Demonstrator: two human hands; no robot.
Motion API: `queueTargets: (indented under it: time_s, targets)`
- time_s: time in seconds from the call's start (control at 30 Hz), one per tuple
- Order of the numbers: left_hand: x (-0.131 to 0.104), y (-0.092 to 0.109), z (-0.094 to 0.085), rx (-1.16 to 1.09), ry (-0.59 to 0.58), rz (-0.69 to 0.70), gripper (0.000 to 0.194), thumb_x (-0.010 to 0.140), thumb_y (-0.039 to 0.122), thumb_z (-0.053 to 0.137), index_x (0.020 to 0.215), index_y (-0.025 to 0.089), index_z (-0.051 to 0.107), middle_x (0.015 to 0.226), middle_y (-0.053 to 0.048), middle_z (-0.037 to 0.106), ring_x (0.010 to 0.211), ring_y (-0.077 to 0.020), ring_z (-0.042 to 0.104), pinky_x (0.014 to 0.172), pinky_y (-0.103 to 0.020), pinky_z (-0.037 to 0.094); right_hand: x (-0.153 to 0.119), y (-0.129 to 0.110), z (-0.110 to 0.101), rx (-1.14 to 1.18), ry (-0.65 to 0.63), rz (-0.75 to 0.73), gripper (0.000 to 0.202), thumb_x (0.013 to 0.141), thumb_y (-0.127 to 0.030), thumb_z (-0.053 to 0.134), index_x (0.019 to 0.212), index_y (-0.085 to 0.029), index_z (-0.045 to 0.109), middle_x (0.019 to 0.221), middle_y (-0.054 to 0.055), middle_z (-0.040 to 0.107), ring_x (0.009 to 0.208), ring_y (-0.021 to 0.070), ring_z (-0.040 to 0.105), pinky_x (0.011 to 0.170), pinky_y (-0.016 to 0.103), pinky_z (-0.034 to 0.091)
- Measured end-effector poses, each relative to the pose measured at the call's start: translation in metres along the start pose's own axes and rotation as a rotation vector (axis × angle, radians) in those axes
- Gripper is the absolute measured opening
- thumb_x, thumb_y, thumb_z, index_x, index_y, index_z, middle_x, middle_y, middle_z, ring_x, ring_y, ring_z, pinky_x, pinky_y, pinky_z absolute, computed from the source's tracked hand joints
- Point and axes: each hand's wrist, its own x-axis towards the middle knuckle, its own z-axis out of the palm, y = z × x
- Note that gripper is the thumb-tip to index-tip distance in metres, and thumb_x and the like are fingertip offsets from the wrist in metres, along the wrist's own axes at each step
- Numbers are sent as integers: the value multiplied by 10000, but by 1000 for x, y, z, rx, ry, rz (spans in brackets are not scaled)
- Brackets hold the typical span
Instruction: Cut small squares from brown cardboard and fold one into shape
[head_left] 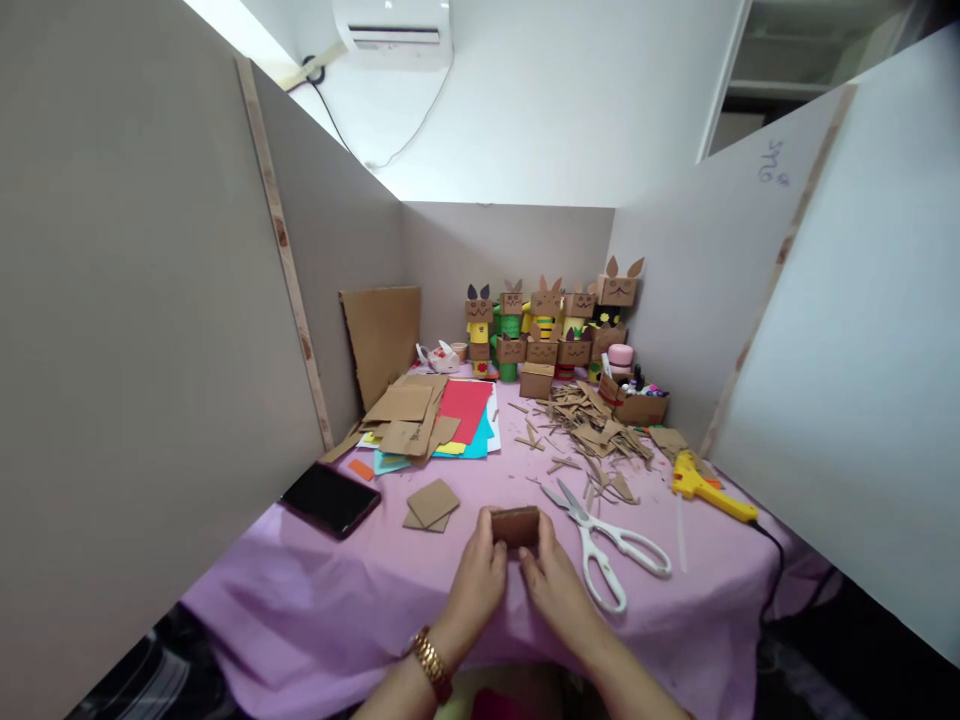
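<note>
Cardboard box (516, 525), small and brown, sits low on the desk (337, 590) at about 6 o'clock, pinched from both sides: the left hand (480, 578) grips its left end and the right hand (553, 582) its right end, fingers curled onto it. A gold watch (430, 662) circles the left wrist. White-handled scissors (611, 545) lie just beside the right hand, toward 3 o'clock. Loose cardboard squares (430, 503) rest near the left hand at 10 o'clock, with a dark tablet (331, 498) farther out at 9 o'clock. A yellow glue gun (709, 487) lies at 2 o'clock, and cardboard figures (551, 325) stand at 12 o'clock against the partition.
</note>
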Motion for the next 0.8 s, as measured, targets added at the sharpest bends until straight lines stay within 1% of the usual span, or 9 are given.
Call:
queueTargets:
  time_s: [0.07,0.17,0.23,0.3,0.33,0.43,0.53,0.7,0.8]
  targets:
    - [0,0,0,-5,10,-2,286,773,79,358,1029,188,423,965,-110,603,918,-238,584,835,-389,444,1,-1,-1,24,3,19,512,839,-274,448,1303,-65,394,1243,217,550,1162,292,512,982,449,392]
    - [0,1,0,-23,9,2,260,761,78,374,983,194,443,927,-95,603,880,-235,581,809,-372,445,6,-8,-5,84,28,37,453,896,-392,369,1267,-138,428,1287,166,527,1221,251,467,1008,409,376]
    - [0,1,0,-44,9,-1,258,742,71,393,958,199,451,908,-80,602,863,-230,577,797,-358,443,11,-13,-6,126,37,28,392,916,-430,308,1142,-183,512,1185,122,598,1139,221,538,964,363,422]
    - [-1,2,1,-72,13,-22,238,740,87,421,947,198,461,894,-72,602,864,-229,578,802,-355,440,16,-18,-6,160,30,7,348,915,-441,308,955,-214,569,969,73,665,951,205,620,854,322,486]
    - [-1,3,1,-91,24,-38,224,761,115,429,968,196,458,913,-74,601,888,-228,578,817,-356,437,18,-20,-6,174,26,-3,332,910,-443,322,889,-223,570,882,52,665,875,200,630,802,309,502]
    - [0,8,6,-157,100,-86,177,874,278,362,1018,199,428,993,-86,581,971,-221,559,870,-363,421,20,-22,-4,200,36,-13,307,900,-451,338,836,-234,546,802,31,630,822,199,618,752,301,502]
    - [2,16,12,-199,174,-97,226,915,373,270,922,214,431,908,-66,568,900,-214,556,843,-357,427,19,-25,-3,208,49,-7,306,895,-461,329,800,-242,520,763,25,597,775,201,601,726,307,498]
    - [4,22,15,-218,190,-51,223,912,389,288,854,229,431,848,-39,540,846,-205,537,832,-347,419,15,-28,-4,216,17,21,314,893,-481,302,824,-251,506,836,46,622,832,200,607,769,300,488]
    - [3,18,12,-203,153,-63,236,909,397,284,846,225,434,822,-31,527,816,-205,535,809,-347,423,14,-23,-3,201,-2,78,349,878,-488,312,922,-218,529,1017,99,628,1002,218,586,866,319,454]
